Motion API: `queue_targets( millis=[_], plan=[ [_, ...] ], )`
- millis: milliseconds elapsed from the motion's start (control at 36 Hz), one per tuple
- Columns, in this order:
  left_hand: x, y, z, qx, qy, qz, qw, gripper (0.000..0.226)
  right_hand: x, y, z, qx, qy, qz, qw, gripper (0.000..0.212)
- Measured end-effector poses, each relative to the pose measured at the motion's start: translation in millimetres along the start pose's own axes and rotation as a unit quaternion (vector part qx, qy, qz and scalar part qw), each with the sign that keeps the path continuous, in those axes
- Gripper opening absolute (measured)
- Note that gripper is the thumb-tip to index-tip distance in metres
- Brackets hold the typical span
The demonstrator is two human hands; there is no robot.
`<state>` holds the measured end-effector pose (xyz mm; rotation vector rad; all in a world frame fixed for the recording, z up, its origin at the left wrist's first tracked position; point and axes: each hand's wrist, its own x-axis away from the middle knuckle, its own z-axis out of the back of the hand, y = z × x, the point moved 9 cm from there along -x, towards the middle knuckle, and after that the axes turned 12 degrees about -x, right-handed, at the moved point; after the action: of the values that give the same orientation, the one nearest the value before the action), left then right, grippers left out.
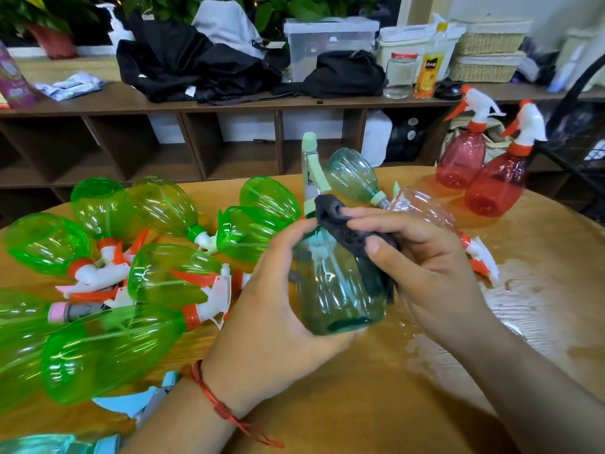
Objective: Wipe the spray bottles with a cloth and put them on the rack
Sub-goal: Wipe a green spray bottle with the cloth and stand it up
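Observation:
My left hand grips a teal spray bottle with a pale green trigger head, held upright above the table. A dark grey cloth is pressed against the bottle's upper right side by my right hand. Several bright green spray bottles lie on their sides on the left of the wooden table. Another teal bottle and a clear pinkish bottle lie just behind my hands. Two red bottles stand upright at the far right, beside a black wire rack.
Water pools on the table's right side. A light blue trigger head lies near my left wrist. Behind the table runs a brown shelf unit carrying black bags, plastic boxes, a jar, a juice bottle and woven baskets.

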<state>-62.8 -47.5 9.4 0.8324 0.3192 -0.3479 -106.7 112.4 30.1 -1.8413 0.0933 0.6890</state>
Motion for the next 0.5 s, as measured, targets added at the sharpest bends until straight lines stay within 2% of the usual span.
queue_targets(
  millis=[139,306,389,500],
  plan=[
    [-1.0,-9.7,-4.9,0.009,0.011,0.022,1.0,0.114,5.6,-3.7,-13.8,0.088,-0.058,0.031,0.994,0.021],
    [-9.6,-33.9,11.4,0.104,0.02,0.052,0.993,0.117,15.0,-11.5,-38.3,0.155,-0.145,0.077,0.974,0.021],
    [-8.2,-30.5,7.8,0.152,0.011,0.048,0.987,0.113,12.4,-12.6,-33.1,0.139,-0.123,0.085,0.979,0.02],
    [-4.1,-18.9,4.2,0.169,0.008,0.032,0.985,0.106,5.8,-9.5,-17.0,0.061,-0.057,0.055,0.995,0.021]
  ],
)
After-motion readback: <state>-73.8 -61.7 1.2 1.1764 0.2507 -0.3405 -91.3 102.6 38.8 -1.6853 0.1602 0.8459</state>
